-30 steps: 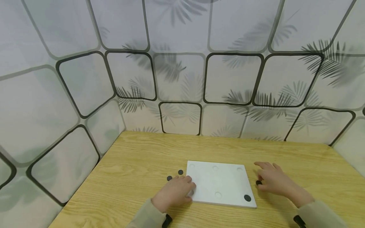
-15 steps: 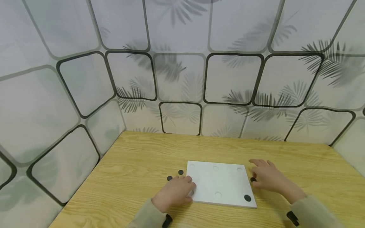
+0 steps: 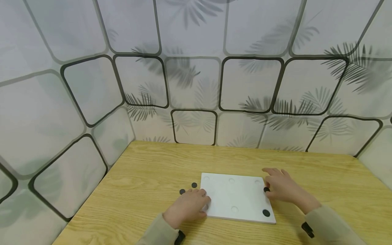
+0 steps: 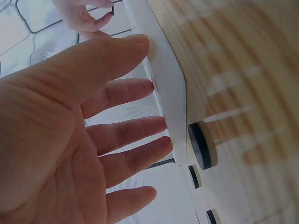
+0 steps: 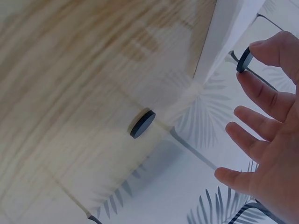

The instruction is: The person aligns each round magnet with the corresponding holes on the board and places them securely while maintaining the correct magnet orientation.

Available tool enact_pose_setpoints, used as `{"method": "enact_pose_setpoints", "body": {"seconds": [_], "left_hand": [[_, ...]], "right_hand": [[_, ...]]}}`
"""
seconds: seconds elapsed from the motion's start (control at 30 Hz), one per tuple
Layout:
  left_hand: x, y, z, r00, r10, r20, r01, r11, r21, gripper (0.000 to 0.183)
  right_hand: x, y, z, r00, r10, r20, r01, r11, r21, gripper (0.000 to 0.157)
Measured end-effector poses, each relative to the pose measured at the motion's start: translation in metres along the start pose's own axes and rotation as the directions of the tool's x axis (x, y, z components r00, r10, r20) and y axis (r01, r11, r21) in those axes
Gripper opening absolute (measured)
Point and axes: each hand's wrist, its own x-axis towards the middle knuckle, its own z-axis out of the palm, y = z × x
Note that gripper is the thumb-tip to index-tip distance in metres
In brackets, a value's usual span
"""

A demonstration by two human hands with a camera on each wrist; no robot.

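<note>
A white board with shallow round recesses lies on the wooden table. My left hand rests on its left edge, fingers fairly straight; in the left wrist view the fingertips touch the board's side. My right hand pinches a black disc between thumb and index finger, the other fingers spread. In the head view that held disc overlaps the board's right edge. Another black disc sits in the near right recess. My left hand partly covers a recess on the near left.
Two black discs lie on the table left of the board, and the left wrist view shows one more disc close to its edge. A loose disc appears in the right wrist view. Patterned curtain encloses the table's back and sides.
My right hand has moved left with the pinched disc, from beside the board to its right edge. My left hand and the board have stayed put.
</note>
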Motion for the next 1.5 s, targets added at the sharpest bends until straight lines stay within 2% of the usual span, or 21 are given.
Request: {"method": "enact_pose_setpoints", "body": {"seconds": [0.63, 0.97, 1.5], "left_hand": [[0.000, 0.000, -0.001, 1.000, -0.020, 0.022, 0.020, 1.000, -0.019, 0.032], [0.000, 0.000, -0.002, 1.000, -0.015, 0.021, 0.015, 1.000, -0.002, 0.031], [0.000, 0.000, -0.002, 0.999, -0.021, 0.024, 0.021, 1.000, -0.019, 0.032]], "right_hand": [[0.019, -0.002, 0.000, 0.999, 0.028, 0.035, -0.027, 0.999, -0.023, 0.020], [0.027, 0.004, 0.002, 1.000, -0.014, 0.014, 0.014, 0.999, -0.039, 0.022], [0.038, 0.005, 0.002, 0.997, -0.009, 0.078, 0.013, 0.999, -0.047, 0.023]]}}
